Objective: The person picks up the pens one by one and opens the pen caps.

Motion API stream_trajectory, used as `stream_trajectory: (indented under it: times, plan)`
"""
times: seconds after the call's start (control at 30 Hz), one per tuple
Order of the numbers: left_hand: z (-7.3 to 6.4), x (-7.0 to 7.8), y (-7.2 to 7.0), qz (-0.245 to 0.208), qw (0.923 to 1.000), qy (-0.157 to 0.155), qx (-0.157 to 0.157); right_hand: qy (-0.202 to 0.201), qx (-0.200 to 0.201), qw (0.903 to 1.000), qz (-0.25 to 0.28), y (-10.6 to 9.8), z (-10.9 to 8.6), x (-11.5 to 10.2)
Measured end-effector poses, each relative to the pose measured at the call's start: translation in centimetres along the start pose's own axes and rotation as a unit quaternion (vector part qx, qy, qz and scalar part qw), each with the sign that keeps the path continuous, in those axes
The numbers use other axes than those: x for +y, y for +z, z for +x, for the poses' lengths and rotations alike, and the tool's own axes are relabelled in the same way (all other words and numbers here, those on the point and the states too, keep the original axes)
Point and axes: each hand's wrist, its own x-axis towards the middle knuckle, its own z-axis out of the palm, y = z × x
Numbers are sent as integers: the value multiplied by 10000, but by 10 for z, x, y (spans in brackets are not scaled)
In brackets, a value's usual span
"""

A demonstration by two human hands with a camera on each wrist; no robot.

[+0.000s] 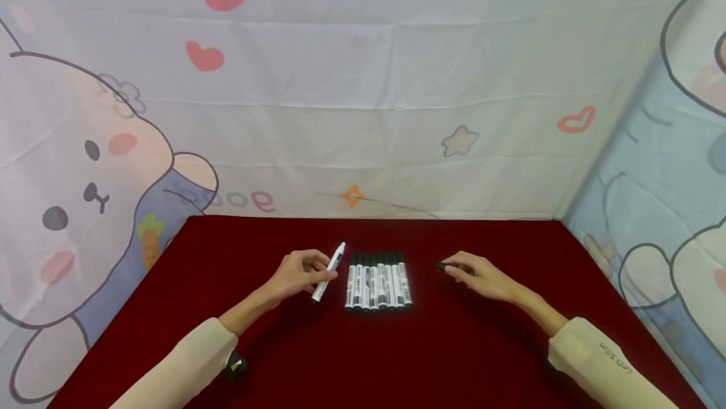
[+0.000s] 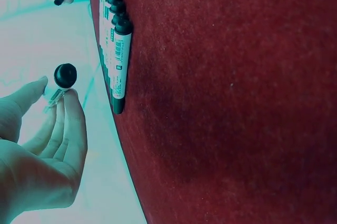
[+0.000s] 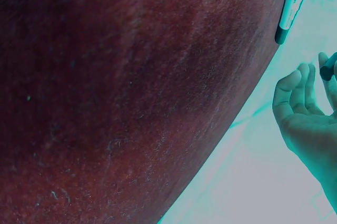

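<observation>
My left hand (image 1: 299, 275) pinches a white marker (image 1: 329, 272) between thumb and fingers, held slanted with its capless tip pointing up and away. In the left wrist view the black end of that marker (image 2: 66, 76) faces the camera. Off to the right, my right hand (image 1: 479, 275) pinches a small black marker cap (image 1: 440, 266) between thumb and finger. The right wrist view shows this cap (image 3: 328, 68) partly cut off by the frame edge. Between the hands lies a row of several white markers (image 1: 378, 286) with black caps at the far end, side by side.
A dark red cloth (image 1: 363, 358) covers the table. Behind it hangs a pale curtain (image 1: 340, 81) printed with cartoon figures, and another printed sheet (image 1: 669, 220) stands at the right. A small black object (image 1: 235, 366) shows beside the left sleeve.
</observation>
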Motion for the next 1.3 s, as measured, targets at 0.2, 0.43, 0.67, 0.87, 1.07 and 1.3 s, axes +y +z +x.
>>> stream_trajectory:
  times: [0.2,0.43,0.67,0.87,1.07,1.3]
  plan:
    - [3,-1,0,-25,9998,-123,127,-180,117,9995,-219,2,1,1]
    - [5,-7,0,-323,9989,-256,232,94,-59,9999,-133,6,-1,2]
    - [12,-19,-15,-878,9913,-907,360,77,-301,9994,-155,14,5,7]
    - [22,-26,-14,-731,9916,-943,509,107,-273,9995,-99,10,1,12]
    - [32,-31,-10,-516,9915,-927,754,133,-57,9999,-86,5,1,16]
    - [41,-37,-10,-677,9833,-1148,1243,222,19,9998,1,5,5,14]
